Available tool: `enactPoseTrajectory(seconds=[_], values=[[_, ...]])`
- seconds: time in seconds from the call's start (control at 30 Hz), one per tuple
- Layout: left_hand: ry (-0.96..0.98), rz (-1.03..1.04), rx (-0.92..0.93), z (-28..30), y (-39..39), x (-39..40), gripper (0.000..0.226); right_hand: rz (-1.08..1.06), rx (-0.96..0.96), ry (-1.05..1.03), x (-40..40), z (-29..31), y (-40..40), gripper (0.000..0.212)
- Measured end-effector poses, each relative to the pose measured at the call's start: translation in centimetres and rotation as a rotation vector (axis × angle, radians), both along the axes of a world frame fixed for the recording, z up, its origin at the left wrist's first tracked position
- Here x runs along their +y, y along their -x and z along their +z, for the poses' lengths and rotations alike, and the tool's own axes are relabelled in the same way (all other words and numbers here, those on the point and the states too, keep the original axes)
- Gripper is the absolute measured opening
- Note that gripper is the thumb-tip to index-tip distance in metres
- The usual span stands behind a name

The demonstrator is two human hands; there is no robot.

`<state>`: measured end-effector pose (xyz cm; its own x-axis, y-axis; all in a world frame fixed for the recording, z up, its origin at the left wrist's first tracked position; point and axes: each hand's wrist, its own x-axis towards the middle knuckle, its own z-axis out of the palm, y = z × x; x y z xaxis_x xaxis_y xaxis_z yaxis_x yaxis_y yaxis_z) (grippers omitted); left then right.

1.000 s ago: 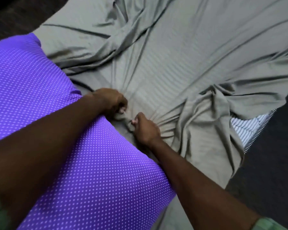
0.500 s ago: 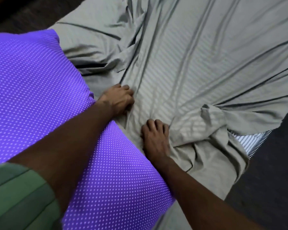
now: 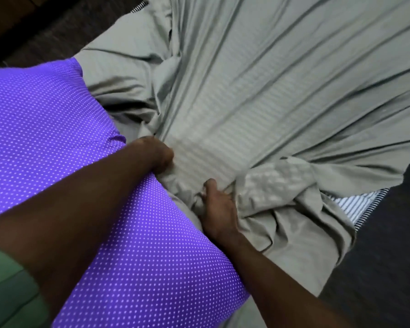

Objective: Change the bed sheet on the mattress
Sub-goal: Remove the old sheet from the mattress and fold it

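- Your left hand (image 3: 155,153) sits at the centre of the frame, fingers curled down into the grey-green bed sheet (image 3: 258,110), gripping a bunch of it right at the edge of the purple dotted pillow (image 3: 64,143).
- Your right hand (image 3: 217,205) is just below and to the right of it, lying on the sheet with its fingers buried in a gathered fold; it looks to be holding that fold, though the fingertips are hidden in the cloth.
- The two hands are near each other but apart, with a short taut strip of sheet between them.
- The sheet spreads away from both hands toward the upper right of the frame, its long creases fanning out from your grip, so the bulk of it lies ahead of you.
- A loose heap of sheet is piled right of your right hand, and beyond it, at the right edge, a corner of the striped mattress (image 3: 357,204) shows bare.
- Judged from this, that bare corner is the one to cover, and your right hand is the nearer to it.
- The pillow lies on the sheet under your left forearm, and may pin the cloth when you pull.
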<state>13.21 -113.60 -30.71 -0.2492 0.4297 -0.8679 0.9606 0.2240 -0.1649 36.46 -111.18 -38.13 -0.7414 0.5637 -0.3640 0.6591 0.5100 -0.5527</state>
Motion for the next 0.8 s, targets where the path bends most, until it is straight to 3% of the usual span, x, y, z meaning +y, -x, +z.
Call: enactPoseTrajectory(seconds=[0.07,0.13,0.2,0.27,0.33,0.4,0.47,0.53,0.6,0.7,0.73,0.8], values=[[0.025,0.034,-0.006,-0.5,-0.2,-0.4,0.04,0.038,-0.074,0.274,0.1,0.3,-0.1,0.01],[-0.248,0.0,0.006,-1.4,-0.6,-0.9,0.039,0.007,-0.056,0.333,0.3,0.6,-0.5,0.012],[-0.52,-0.089,-0.008,-2.3,-0.9,-1.5,0.055,-0.031,-0.07,0.034,0.5,0.6,-0.9,0.027],[-0.555,-0.212,0.005,-3.0,-0.9,-1.4,0.068,0.044,-0.098,-0.293,0.8,0.1,-1.0,0.032],[-0.543,-0.263,0.028,-2.8,-1.0,-0.7,0.052,0.184,-0.083,-0.471,1.2,-0.3,-1.0,0.013],[-0.591,-0.353,0.033,-2.8,-1.1,-0.3,0.029,0.261,-0.076,-0.538,1.3,-0.4,-1.0,0.012],[-0.628,-0.396,-0.012,-2.9,-1.3,-0.3,0.033,0.24,-0.056,-0.471,1.3,0.1,-0.6,0.008],[-0.628,-0.267,-0.073,-2.2,-1.4,-0.2,0.029,0.183,-0.104,-0.417,1.3,1.0,-0.4,0.01],[-0.427,-0.092,-0.068,-1.0,-1.4,0.4,0.024,0.201,-0.285,-0.191,1.9,1.8,0.0,0.019],[-0.085,-0.033,-0.047,-0.9,-1.6,0.8,0.036,0.214,-0.483,0.295,3.3,2.8,1.1,0.034],[-0.063,-0.04,-0.039,-1.2,-1.7,0.6,0.037,0.206,-0.469,0.305,3.3,3.0,1.4,0.036],[-0.206,-0.102,-0.015,-2.1,-1.8,0.2,0.04,0.148,-0.342,0.105,3.2,2.9,1.7,0.04]])
